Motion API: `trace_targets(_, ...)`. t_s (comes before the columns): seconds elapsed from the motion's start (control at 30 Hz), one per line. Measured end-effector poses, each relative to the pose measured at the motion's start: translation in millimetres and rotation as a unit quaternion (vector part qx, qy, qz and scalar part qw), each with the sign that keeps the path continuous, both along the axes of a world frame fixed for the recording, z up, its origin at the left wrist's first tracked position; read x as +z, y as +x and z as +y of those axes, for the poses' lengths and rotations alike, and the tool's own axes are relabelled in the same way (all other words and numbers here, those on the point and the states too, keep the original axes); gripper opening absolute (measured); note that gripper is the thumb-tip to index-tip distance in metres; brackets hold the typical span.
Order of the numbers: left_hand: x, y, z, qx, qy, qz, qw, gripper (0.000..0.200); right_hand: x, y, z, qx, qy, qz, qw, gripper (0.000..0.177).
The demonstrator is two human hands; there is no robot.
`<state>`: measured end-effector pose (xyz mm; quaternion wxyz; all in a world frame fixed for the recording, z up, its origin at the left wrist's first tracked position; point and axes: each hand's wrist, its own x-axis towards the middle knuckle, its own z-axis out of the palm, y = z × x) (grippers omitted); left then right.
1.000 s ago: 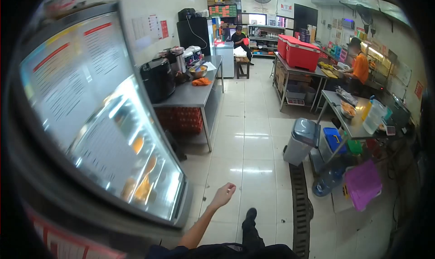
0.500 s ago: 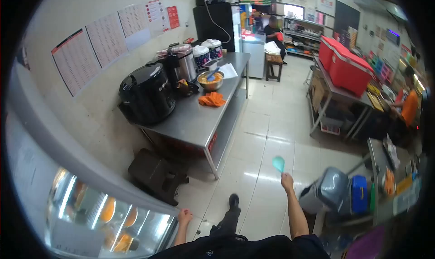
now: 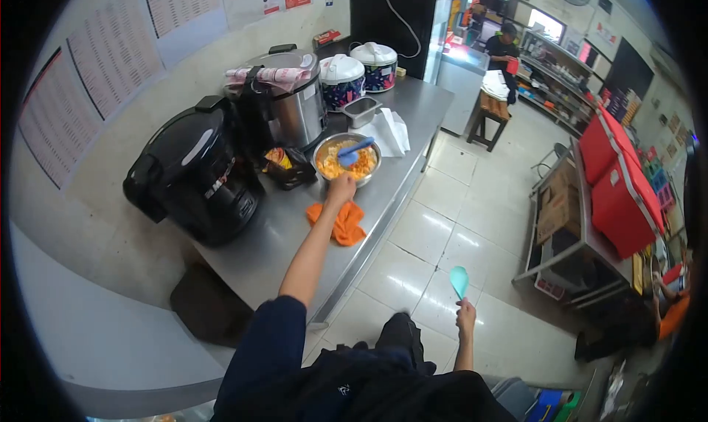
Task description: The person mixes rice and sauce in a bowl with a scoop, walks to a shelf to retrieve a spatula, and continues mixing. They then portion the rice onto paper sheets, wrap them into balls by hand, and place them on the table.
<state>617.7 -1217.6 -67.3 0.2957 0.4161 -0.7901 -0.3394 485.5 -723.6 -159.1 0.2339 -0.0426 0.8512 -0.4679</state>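
My left hand [image 3: 341,189] reaches over the steel table [image 3: 391,171], its fingers closed at the near rim of a metal bowl [image 3: 321,150]. Orange and pale food fills the bowl, and a blue spatula [image 3: 357,151] rests across it. Just below my left wrist lies a crumpled orange cloth [image 3: 346,226]. My right hand [image 3: 465,315] grips a turquoise rice paddle [image 3: 459,280] by its handle, blade up, over the tiled floor.
Along the wall stand a black rice cooker [image 3: 195,171], a steel cooker [image 3: 295,105] and two patterned pots [image 3: 341,82]. Red cooler boxes [image 3: 627,193] sit on a table to the right. One person [image 3: 501,53] is at the back, another [image 3: 671,315] at far right.
My left hand has moved from beside the glass display case to the bowl's near rim. My view has come closer to the steel table. The paddle stays in my right hand.
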Motion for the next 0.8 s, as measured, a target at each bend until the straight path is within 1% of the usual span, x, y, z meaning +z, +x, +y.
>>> trace_targets(0.03,54,-19,-2,0.035,0.131,-0.079,0.988,0.031,18,-21,-22,-0.007,0.0,-0.008,1.0,0.044)
trace_targets(0.07,72,-40,-21,0.048,0.138,-0.08,0.986,0.031,29,-44,-45,-0.012,0.001,-0.016,1.0,0.045)
trace_targets(0.1,80,-60,-45,0.095,0.179,-0.108,0.973,0.033,15,-77,-66,0.012,-0.017,0.022,1.0,0.045)
trace_targets(0.13,82,-79,-64,0.143,0.221,-0.132,0.956,0.035,19,-105,-94,0.029,-0.011,0.023,0.999,0.045)
trace_targets(0.17,81,-96,-80,0.16,0.227,-0.129,0.952,0.035,30,-129,-132,0.054,-0.029,0.049,0.997,0.045)
trace_targets(0.2,80,-115,-96,0.195,0.255,-0.175,0.931,0.036,42,-151,-171,0.078,-0.047,0.073,0.993,0.044)
trace_targets(0.23,74,-130,-114,0.227,0.285,-0.221,0.905,0.038,55,-171,-211,0.123,-0.056,0.13,0.982,0.042)
trace_targets(0.27,60,-140,-133,0.241,0.294,-0.22,0.898,0.038,82,-184,-250,0.166,-0.067,0.134,0.975,0.04)
trace_targets(0.3,37,-147,-150,0.165,0.328,-0.27,0.89,0.039,109,-195,-286,0.206,-0.077,0.132,0.967,0.038)
trace_targets(0.33,20,-148,-162,0.086,0.362,-0.318,0.872,0.042,123,-209,-320,0.237,-0.08,0.145,0.957,0.036)
trace_targets(0.37,23,-143,-164,0.097,0.377,-0.323,0.863,0.042,135,-220,-349,0.269,-0.082,0.157,0.947,0.035)
trace_targets(0.43,55,-127,-157,0.017,0.491,-0.386,0.78,0.035,164,-231,-406,0.33,-0.076,0.184,0.923,0.034)
trace_targets(0.47,58,-115,-156,0.029,0.504,-0.382,0.774,0.035,172,-234,-430,0.346,-0.074,0.175,0.919,0.034)
trace_targets(0.53,60,-85,-145,0.08,0.481,-0.233,0.841,0.028,182,-234,-473,0.426,-0.055,0.225,0.875,0.03)
trace_targets(0.57,63,-72,-139,0.092,0.488,-0.231,0.837,0.028,188,-231,-491,0.438,-0.055,0.218,0.871,0.03)
trace_targets(0.63,64,-51,-124,0.188,0.524,-0.073,0.828,0.025,194,-218,-515,0.509,-0.015,0.224,0.831,0.027)
trace_targets(0.67,59,-43,-118,0.196,0.529,-0.072,0.822,0.025,190,-212,-523,0.527,-0.019,0.243,0.814,0.026)
trace_targets(0.73,53,-31,-107,0.237,0.536,0.039,0.809,0.028,185,-199,-537,0.582,0.023,0.237,0.778,0.025)
trace_targets(0.77,57,-30,-102,0.243,0.539,0.039,0.806,0.028,178,-195,-540,0.596,-0.007,0.246,0.764,0.024)
trace_targets(0.8,67,-31,-96,0.283,0.514,0.081,0.805,0.029,178,-191,-544,0.601,-0.006,0.243,0.761,0.024)
